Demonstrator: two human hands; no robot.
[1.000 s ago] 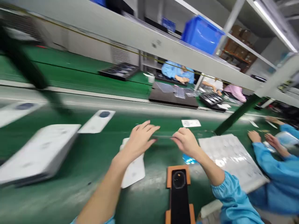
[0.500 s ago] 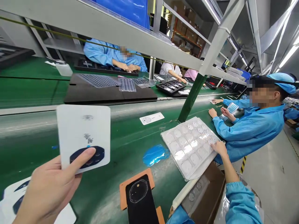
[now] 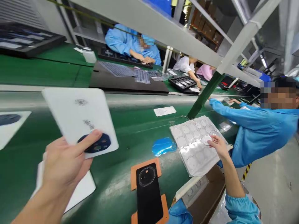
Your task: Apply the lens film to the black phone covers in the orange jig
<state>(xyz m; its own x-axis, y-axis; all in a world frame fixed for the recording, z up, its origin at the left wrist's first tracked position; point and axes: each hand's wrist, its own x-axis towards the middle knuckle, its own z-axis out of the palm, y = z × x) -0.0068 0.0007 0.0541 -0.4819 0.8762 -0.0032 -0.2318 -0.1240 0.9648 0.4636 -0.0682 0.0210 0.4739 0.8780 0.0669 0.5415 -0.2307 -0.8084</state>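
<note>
Pinching a white back cover [image 3: 79,115] above the tabletop [image 3: 130,124], the left hand [image 3: 63,161] rests its thumb on the dark camera ring. The right hand [image 3: 216,146] touches a round lens [image 3: 206,139] in the clear tray [image 3: 187,149]; whether it grips the lens cannot be told. The cover looks thin, light, stiff and glossy, best held by its edges. Four white covers show, and one tray.

Bright, even light is coming from ceiling strips far right, glaring softly off the clear blister tray [image 3: 197,143] and green belt [image 3: 130,124]. Wide-angle distortion is bending the shelf rails; edges are smearing slightly, the centre staying sharp.
</note>
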